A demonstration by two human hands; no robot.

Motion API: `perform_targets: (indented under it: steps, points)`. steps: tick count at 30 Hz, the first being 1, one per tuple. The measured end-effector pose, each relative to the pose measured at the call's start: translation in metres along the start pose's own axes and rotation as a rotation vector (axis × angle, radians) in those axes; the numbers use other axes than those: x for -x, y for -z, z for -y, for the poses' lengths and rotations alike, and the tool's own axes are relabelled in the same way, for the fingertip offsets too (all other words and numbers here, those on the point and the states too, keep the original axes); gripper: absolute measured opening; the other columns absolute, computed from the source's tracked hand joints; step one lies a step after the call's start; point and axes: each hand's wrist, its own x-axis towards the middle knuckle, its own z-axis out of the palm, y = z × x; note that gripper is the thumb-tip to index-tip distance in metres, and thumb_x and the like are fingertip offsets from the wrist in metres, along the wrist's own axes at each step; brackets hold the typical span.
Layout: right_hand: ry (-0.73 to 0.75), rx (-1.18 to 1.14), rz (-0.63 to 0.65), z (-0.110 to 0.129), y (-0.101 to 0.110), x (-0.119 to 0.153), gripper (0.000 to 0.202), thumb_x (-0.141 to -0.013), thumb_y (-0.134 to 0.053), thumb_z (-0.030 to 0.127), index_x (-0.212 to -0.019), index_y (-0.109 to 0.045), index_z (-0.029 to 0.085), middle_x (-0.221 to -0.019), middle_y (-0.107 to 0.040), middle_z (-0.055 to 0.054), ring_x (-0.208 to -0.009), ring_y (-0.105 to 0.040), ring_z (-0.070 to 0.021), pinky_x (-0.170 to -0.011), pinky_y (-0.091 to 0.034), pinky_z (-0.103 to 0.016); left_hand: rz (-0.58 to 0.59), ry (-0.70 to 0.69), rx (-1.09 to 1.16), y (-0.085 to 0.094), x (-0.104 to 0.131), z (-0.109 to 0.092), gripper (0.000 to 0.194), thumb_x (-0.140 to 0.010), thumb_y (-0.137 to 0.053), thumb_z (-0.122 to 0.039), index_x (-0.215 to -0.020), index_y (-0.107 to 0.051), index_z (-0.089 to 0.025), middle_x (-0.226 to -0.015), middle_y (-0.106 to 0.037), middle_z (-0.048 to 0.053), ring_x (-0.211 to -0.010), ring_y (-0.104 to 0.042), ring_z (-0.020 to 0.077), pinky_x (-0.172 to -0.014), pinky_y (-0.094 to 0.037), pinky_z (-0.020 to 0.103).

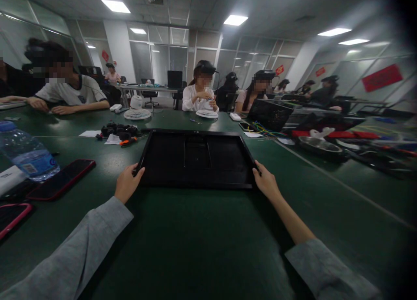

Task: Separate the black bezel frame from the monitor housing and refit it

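A black monitor housing (163,161), a shallow rectangular shell with a raised rim and a recessed panel in its middle, is in front of me at the green table. My left hand (128,182) grips its left edge, thumb on top of the rim. Around the right edge my right hand (266,181) is closed in the same way. The fingers under the housing are hidden, and I cannot tell whether it rests on the table or is slightly raised.
Left stand a water bottle (29,154), a phone (61,178) and a red-edged phone (13,217). Beyond the housing lie black parts (119,130) and white fan pieces (137,113). Cables (265,130) and a metal bowl (319,146) are at right. Several people sit across the table.
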Motion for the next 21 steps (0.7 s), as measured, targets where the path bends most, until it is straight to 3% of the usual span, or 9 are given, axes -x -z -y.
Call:
perform_targets:
  steps: [7, 12, 21]
  points:
    - [-0.001, 0.011, -0.003, -0.0034, -0.0017, 0.0009, 0.058, -0.092, -0.043, 0.042, -0.144, -0.051, 0.017, -0.127, -0.066, -0.015, -0.116, -0.063, -0.0335, -0.102, -0.047, -0.052, 0.026, 0.029, 0.059, 0.0036, -0.0008, -0.0024, 0.053, -0.092, -0.049, -0.051, -0.127, -0.064, -0.014, -0.113, -0.072, 0.013, -0.099, -0.068, 0.0279, -0.086, -0.053, 0.042]
    - [0.012, 0.031, 0.005, -0.0001, -0.0029, 0.0021, 0.063, -0.09, -0.048, 0.044, -0.144, -0.047, 0.012, -0.129, -0.063, -0.019, -0.116, -0.063, -0.0347, -0.101, -0.048, -0.052, 0.033, 0.036, 0.039, 0.004, -0.0002, -0.0033, 0.051, -0.093, -0.046, -0.049, -0.127, -0.063, -0.015, -0.11, -0.072, 0.013, -0.1, -0.068, 0.0284, -0.087, -0.052, 0.042]
    - [0.05, 0.115, 0.019, 0.0044, -0.0054, 0.0028, 0.059, -0.094, -0.035, 0.037, -0.145, -0.043, 0.008, -0.134, -0.058, -0.024, -0.125, -0.055, -0.0373, -0.105, -0.042, -0.056, 0.021, -0.074, -0.144, -0.0016, 0.0028, -0.0016, 0.054, -0.098, -0.035, -0.045, -0.133, -0.054, -0.009, -0.127, -0.062, 0.019, -0.111, -0.061, 0.0315, -0.095, -0.048, 0.046]
